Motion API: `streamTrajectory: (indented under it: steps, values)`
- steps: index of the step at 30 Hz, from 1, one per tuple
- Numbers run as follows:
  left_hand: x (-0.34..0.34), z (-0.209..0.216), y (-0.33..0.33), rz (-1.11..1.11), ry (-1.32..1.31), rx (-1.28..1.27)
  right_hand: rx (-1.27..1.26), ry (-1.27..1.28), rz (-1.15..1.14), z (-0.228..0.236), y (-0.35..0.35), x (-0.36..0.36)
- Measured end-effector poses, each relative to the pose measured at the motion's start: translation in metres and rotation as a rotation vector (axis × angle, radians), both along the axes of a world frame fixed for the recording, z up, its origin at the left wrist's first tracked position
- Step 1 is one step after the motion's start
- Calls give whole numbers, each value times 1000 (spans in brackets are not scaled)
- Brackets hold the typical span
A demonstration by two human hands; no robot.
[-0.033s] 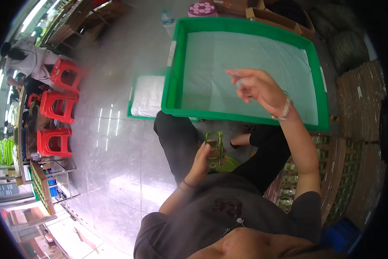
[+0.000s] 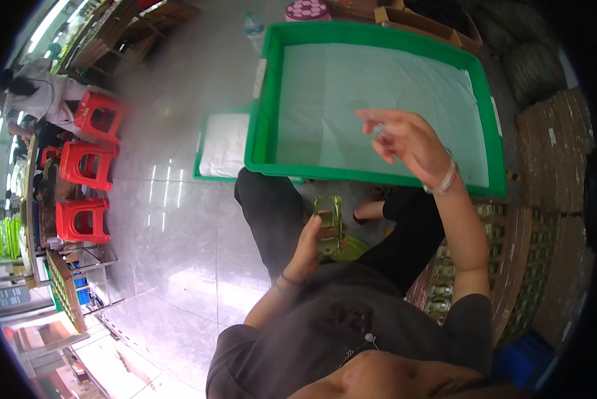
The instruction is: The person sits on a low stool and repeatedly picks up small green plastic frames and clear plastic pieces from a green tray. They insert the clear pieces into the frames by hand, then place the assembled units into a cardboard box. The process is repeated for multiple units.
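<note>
My left hand (image 2: 304,249) is closed on a shiny yellow-green frame-like part (image 2: 329,227) with openings in it, held upright above my lap. The thumb lies along its side, and the other fingers are partly hidden behind it. Over the large green tray (image 2: 378,178), my right hand (image 2: 411,143) is raised with the index finger pointing left and the other fingers curled. A small pale, shiny piece (image 2: 379,131) shows at those fingers, too small to name. A whitish sheet (image 2: 338,100) lines the tray.
Behind my left hand is a green round container (image 2: 355,249). A smaller green tray with white cloth (image 2: 224,146) lies left of the big one. Racks of similar green parts (image 2: 494,233) stand at right. Red stools (image 2: 84,220) and a seated person (image 2: 42,96) are at left.
My right hand has shifted slightly right and down relative to the tray. The green part in my left hand has turned so that its openings show more. The whole view has moved a little.
</note>
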State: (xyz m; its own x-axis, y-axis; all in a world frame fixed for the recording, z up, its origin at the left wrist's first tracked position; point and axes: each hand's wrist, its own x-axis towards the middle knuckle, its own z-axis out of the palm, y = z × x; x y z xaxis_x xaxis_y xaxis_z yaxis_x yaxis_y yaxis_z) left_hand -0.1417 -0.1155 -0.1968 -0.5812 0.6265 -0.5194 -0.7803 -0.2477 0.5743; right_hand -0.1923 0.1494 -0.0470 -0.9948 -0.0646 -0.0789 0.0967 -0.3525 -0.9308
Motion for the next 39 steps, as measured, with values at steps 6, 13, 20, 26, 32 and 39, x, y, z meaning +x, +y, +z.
streamTrajectory:
  steps: [6,13,20,26,32,39]
  values:
    - [1,3,17,-24,-55,45,161,-60,-134,-41,-37,114]
    - [6,2,31,22,-74,-32,751,54,-355,-77,-74,120]
    - [8,3,30,45,-102,-59,1128,307,-263,-81,-73,115]
    - [9,6,27,69,-68,-74,1189,405,-338,-84,-79,109]
    - [13,0,29,50,-82,-46,1396,521,-350,-78,-78,104]
    - [16,3,35,19,-54,-47,1367,519,-281,-87,-74,101]
